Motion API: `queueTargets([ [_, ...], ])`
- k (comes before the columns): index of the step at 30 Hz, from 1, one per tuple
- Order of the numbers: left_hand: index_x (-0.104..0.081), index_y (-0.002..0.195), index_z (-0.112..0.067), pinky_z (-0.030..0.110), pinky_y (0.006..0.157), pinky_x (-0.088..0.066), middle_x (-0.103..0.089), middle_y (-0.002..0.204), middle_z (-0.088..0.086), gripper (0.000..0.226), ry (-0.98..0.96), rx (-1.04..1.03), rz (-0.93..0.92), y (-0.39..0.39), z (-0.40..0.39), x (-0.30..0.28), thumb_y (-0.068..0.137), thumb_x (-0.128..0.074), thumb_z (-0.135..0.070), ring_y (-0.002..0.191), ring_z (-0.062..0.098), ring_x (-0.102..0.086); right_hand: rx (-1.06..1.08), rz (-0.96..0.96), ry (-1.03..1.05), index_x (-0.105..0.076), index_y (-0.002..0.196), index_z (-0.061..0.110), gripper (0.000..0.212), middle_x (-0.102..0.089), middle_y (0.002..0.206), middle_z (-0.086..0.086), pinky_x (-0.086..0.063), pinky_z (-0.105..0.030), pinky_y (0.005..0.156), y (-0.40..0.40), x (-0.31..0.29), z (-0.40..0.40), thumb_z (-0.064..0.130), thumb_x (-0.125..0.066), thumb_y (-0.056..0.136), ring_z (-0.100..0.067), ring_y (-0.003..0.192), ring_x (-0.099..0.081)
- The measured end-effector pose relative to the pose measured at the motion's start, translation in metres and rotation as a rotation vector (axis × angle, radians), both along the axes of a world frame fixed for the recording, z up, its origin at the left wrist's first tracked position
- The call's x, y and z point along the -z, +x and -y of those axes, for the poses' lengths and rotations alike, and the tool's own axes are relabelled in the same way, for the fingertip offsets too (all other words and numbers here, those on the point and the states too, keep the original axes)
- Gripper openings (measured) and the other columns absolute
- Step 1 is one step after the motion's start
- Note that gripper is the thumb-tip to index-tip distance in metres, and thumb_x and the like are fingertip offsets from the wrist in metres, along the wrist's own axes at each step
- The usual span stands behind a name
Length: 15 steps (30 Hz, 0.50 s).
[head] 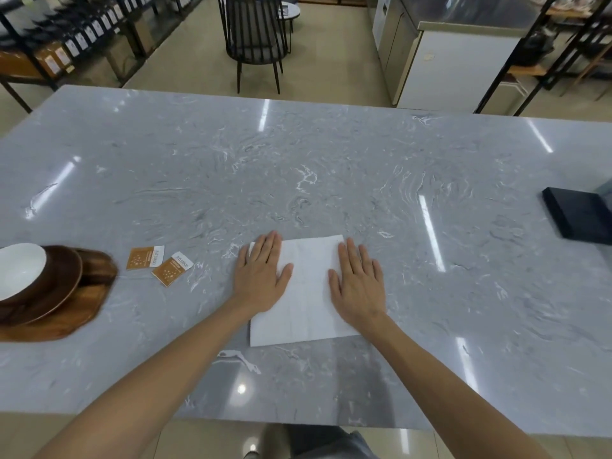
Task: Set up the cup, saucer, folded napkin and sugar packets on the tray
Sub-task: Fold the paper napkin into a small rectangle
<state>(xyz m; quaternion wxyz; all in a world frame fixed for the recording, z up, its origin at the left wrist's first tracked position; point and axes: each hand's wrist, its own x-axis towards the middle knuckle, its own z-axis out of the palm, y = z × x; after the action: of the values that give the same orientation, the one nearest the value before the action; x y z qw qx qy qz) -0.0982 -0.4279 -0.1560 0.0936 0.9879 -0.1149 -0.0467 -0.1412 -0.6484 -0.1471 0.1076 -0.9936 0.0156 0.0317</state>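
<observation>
A white paper napkin (306, 293) lies spread flat on the grey marble table. My left hand (263, 273) presses flat on its left edge and my right hand (359, 283) lies flat on its right side, fingers together and pointing away from me. Two orange sugar packets (159, 261) lie on the table to the left of the napkin. At the far left a wooden tray (76, 309) carries a brown saucer (63, 286) with a white-lined cup (20, 270) on it, partly cut off by the frame edge.
A dark flat box (579, 213) sits at the table's right edge. Beyond the table stand a black slatted chair (255, 34), shelving on the left and a counter unit on the right.
</observation>
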Motion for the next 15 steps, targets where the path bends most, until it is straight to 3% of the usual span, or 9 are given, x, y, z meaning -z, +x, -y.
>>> queueTargets([
  [3, 0.004, 0.162, -0.017, 0.061, 0.123, -0.005, 0.002, 0.171, -0.003, 0.073, 0.045, -0.105, -0.055, -0.018, -0.004, -0.005, 0.102, -0.014, -0.056, 0.157, 0.015, 0.001, 0.058, 0.007, 0.02, -0.023, 0.16, 0.015, 0.067, -0.029, 0.165, -0.013, -0.032, -0.048, 0.119, -0.032, -0.011, -0.004, 0.049, -0.035, 0.103, -0.034, 0.148, -0.033],
  [5, 0.004, 0.161, -0.016, 0.073, 0.115, 0.001, 0.002, 0.171, -0.004, 0.075, 0.112, -0.149, -0.08, -0.033, -0.01, -0.008, 0.101, -0.011, -0.058, 0.157, 0.016, -0.001, 0.119, 0.042, 0.013, -0.037, 0.152, 0.015, 0.065, -0.052, 0.14, -0.015, -0.049, -0.045, 0.099, -0.057, -0.018, 0.002, 0.05, -0.047, 0.099, -0.035, 0.121, -0.052],
  [8, -0.02, 0.158, -0.009, 0.084, 0.103, 0.009, -0.028, 0.164, 0.006, 0.08, 0.297, -0.167, -0.023, -0.057, -0.019, -0.016, 0.097, -0.014, -0.06, 0.147, 0.024, -0.03, 0.189, -0.003, 0.066, -0.049, 0.14, 0.015, 0.055, -0.057, 0.122, -0.011, -0.051, -0.039, 0.082, -0.083, -0.025, 0.015, 0.05, -0.053, 0.097, -0.031, 0.105, -0.058],
  [11, -0.043, 0.145, -0.007, 0.078, 0.107, -0.001, -0.045, 0.149, 0.008, 0.074, 0.342, -0.069, 0.087, -0.057, -0.021, -0.027, 0.093, -0.03, -0.058, 0.137, 0.026, -0.042, 0.284, -0.099, 0.192, -0.05, 0.132, 0.016, 0.049, -0.056, 0.124, -0.009, -0.048, -0.034, 0.069, -0.09, -0.03, 0.021, 0.049, -0.056, 0.097, -0.03, 0.101, -0.064],
  [15, -0.03, 0.154, -0.012, 0.064, 0.113, -0.013, -0.027, 0.163, 0.007, 0.071, 0.193, 0.294, 0.052, -0.013, 0.0, -0.045, 0.093, -0.049, -0.043, 0.151, 0.024, -0.024, 0.372, -0.209, 0.359, -0.05, 0.124, 0.018, 0.048, -0.067, 0.113, -0.006, -0.054, -0.038, 0.077, -0.086, -0.035, 0.019, 0.047, -0.065, 0.09, -0.027, 0.098, -0.067],
])
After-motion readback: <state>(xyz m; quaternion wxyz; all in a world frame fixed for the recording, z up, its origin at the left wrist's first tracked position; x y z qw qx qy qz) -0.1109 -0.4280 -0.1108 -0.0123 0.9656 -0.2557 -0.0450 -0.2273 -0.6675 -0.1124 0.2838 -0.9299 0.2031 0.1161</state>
